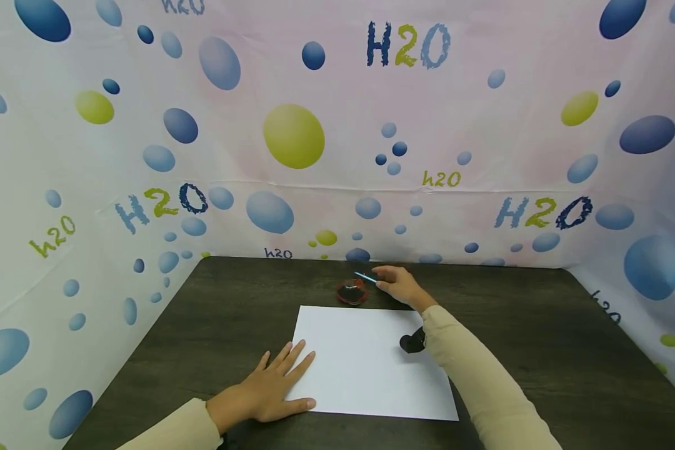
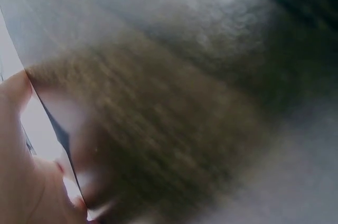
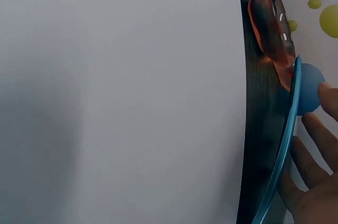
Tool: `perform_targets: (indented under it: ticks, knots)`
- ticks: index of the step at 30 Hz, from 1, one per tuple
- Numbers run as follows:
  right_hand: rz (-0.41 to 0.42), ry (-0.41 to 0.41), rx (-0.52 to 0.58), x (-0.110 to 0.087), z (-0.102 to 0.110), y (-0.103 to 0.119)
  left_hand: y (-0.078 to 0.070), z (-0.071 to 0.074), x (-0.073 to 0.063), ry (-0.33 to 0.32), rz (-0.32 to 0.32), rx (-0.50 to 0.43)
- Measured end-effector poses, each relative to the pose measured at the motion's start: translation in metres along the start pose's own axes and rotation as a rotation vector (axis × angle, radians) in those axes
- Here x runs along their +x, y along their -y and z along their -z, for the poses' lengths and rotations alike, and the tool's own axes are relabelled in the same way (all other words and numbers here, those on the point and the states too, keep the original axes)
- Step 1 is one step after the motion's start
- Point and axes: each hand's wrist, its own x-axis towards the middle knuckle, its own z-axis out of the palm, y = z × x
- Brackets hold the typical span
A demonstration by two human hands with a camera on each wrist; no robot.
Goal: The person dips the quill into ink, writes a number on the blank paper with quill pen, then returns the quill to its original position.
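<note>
A white sheet of paper (image 1: 365, 362) lies on the dark wooden table. My left hand (image 1: 272, 384) rests flat with spread fingers over the sheet's left edge; the left wrist view catches part of this hand (image 2: 26, 155) beside a blurred dark surface. Beyond the sheet's far edge, my right hand (image 1: 399, 284) reaches over a slim blue pen-like stick (image 1: 365, 277). In the right wrist view its loosely bent fingers (image 3: 311, 155) are spread right beside the blue stick (image 3: 288, 134). A red translucent dish-like object (image 1: 351, 292) sits just left of the right hand.
The dark table (image 1: 540, 350) ends at a white backdrop (image 1: 337, 81) with blue and green dots and H2O lettering. A black rounded device (image 1: 412, 342) at the right wrist overlaps the sheet's right side.
</note>
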Motion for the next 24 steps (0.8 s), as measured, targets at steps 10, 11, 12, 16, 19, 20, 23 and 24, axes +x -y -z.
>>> perform_targets:
  ticks: [10, 11, 12, 16, 19, 20, 23, 24]
  knots:
    - [-0.033, -0.053, -0.178, 0.0, -0.01, 0.003, -0.006, 0.006, -0.002, 0.008, -0.005, -0.001]
    - [-0.029, -0.053, -0.189, 0.0, -0.011, 0.003, -0.007, 0.007, -0.002, 0.009, -0.003, -0.004]
    - [-0.032, -0.054, -0.196, 0.0, -0.011, 0.004, -0.007, 0.007, -0.002, 0.009, -0.004, -0.007]
    - [-0.033, -0.057, -0.224, 0.001, -0.012, 0.004, -0.008, 0.008, -0.002, 0.016, -0.004, -0.028]
    - [-0.025, -0.066, -0.24, 0.004, -0.013, 0.003, -0.01, 0.009, -0.004, 0.023, 0.003, -0.027]
    - [-0.028, -0.069, -0.24, 0.004, -0.014, 0.002, -0.01, 0.009, -0.004, 0.024, 0.005, -0.028]
    - [-0.026, -0.075, -0.238, 0.004, -0.014, 0.001, -0.007, 0.006, -0.003, 0.015, 0.007, -0.028]
    - [-0.027, -0.078, -0.241, 0.004, -0.015, 0.001, -0.006, 0.005, -0.003, 0.012, 0.005, -0.03]
